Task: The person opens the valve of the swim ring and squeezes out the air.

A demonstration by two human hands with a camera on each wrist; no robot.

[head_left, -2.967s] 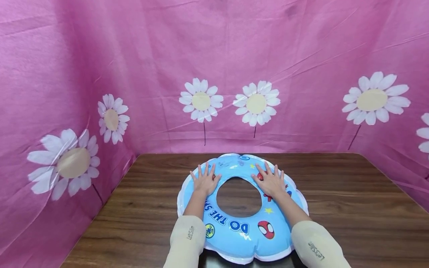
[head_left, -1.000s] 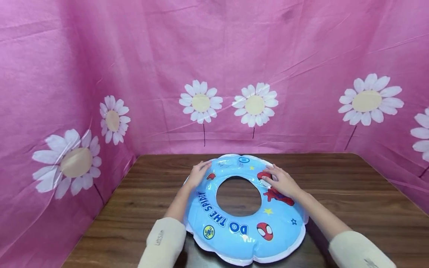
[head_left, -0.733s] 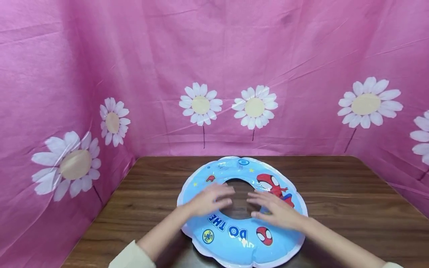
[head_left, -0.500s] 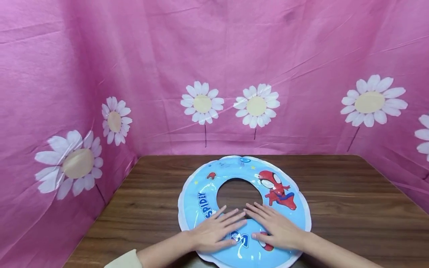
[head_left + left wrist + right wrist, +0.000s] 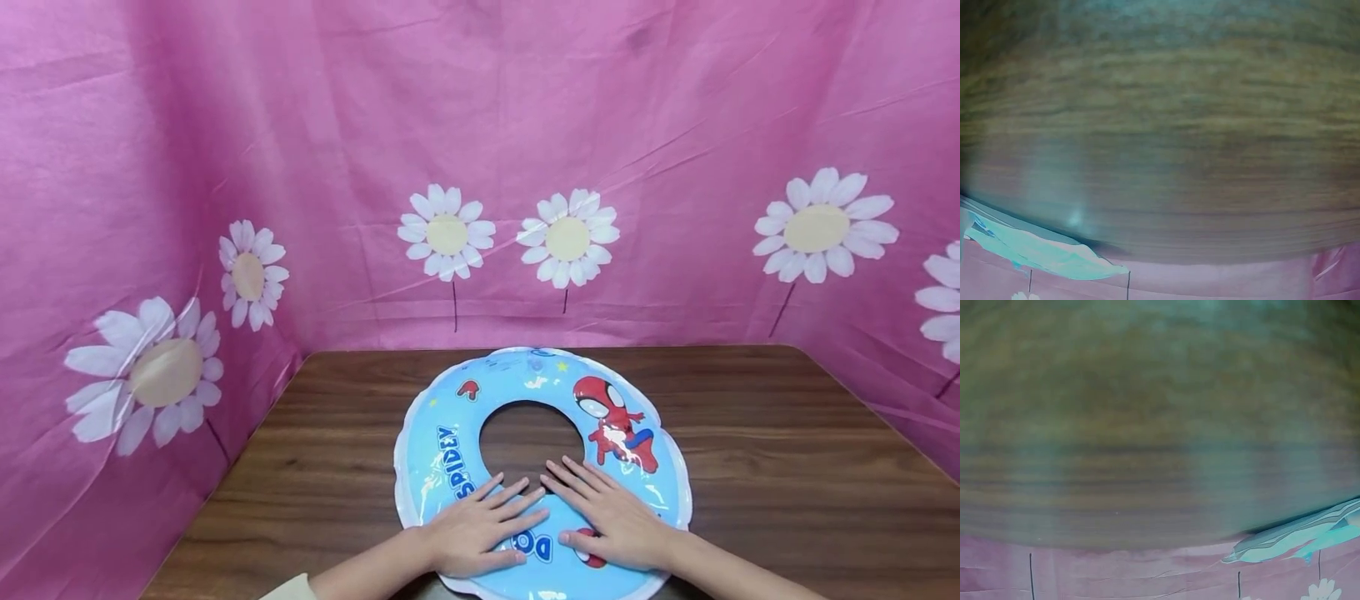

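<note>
A light blue inflatable swim ring with a pale scalloped rim lies flat near the table's front edge. Cartoon figures and lettering are printed on it. My left hand rests on the ring's near left part, fingers straight and spread, covering some of the letters. Beside it my right hand lies on the near right part, its fingers extended to the edge of the centre hole. The fingertips of the two hands almost meet. In the left wrist view only the ring's edge shows; the right wrist view also has the ring's edge.
The ring lies on a dark wood-grain table. Bare tabletop shows on both sides of it. A pink curtain printed with white daisies stands behind the table and along its sides.
Both hands have come from the ring's far part, across the hole, down to its near part. Over the last half second they have stayed there. The ring lies in nearly the same place.
</note>
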